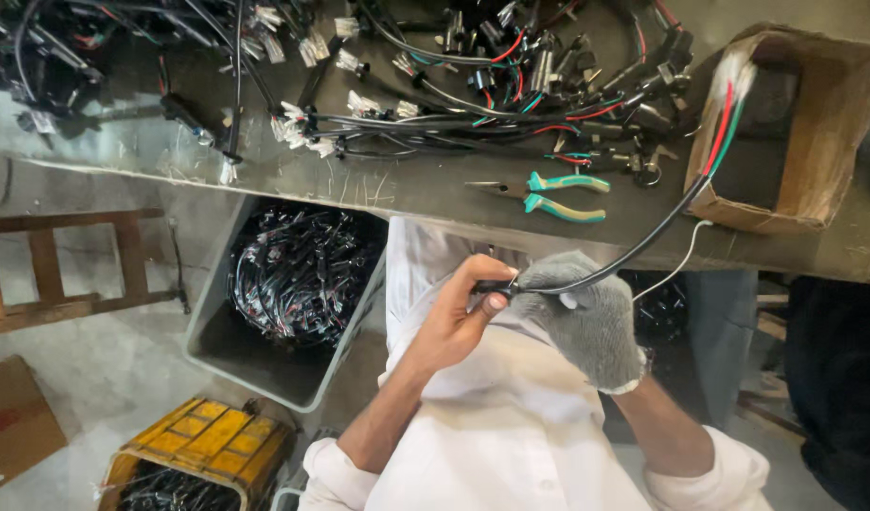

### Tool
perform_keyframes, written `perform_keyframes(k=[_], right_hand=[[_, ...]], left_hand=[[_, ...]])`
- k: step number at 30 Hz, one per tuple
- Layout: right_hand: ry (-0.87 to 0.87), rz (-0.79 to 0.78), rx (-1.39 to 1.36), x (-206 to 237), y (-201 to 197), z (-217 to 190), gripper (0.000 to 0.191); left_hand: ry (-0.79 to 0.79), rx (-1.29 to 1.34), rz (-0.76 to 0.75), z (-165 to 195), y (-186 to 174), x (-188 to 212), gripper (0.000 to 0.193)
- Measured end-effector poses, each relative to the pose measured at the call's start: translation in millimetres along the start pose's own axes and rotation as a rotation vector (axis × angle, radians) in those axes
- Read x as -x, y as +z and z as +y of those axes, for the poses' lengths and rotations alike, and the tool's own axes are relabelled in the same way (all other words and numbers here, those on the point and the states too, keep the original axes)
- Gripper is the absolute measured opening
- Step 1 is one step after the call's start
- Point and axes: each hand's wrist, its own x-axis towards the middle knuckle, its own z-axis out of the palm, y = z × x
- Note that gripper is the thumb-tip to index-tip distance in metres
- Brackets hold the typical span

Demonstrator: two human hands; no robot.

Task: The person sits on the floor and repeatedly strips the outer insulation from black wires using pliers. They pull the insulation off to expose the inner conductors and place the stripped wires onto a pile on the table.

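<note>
Black cable (634, 251), held near the bench (435, 189) edge: the bare left hand (459, 317) pinches its end, the gloved right hand (586, 317) closes around it just beside. Pliers (549, 196) lie farther off; a grey bin (293, 293) stands at left.

Cable tangle (473, 85) — bench front edge (407, 194) seemingly free
</note>
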Motion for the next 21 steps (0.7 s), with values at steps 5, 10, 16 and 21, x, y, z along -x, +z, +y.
perform_keyframes(k=[5, 10, 16, 21], right_hand=[[0.177, -0.089, -0.085, 3.8, 0.6, 4.7, 0.03], [0.295, -0.031, -0.368, 7.8, 8.4, 22.5, 0.047], [0.436, -0.082, -0.157, 12.0, 25.7, 54.3, 0.023], [0.457, -0.06, -0.391, 3.1, 34.2, 48.5, 0.021]], left_hand=[[-0.224, 0.182, -0.138, 7.2, -3.5, -4.5, 0.027], [-0.194, 0.25, -0.15, 2.5, -7.1, -10.1, 0.03], [-0.231, 0.153, -0.086, -4.1, 2.7, -8.1, 0.025], [-0.126, -0.172, 0.076, 3.1, 10.2, -5.3, 0.023]])
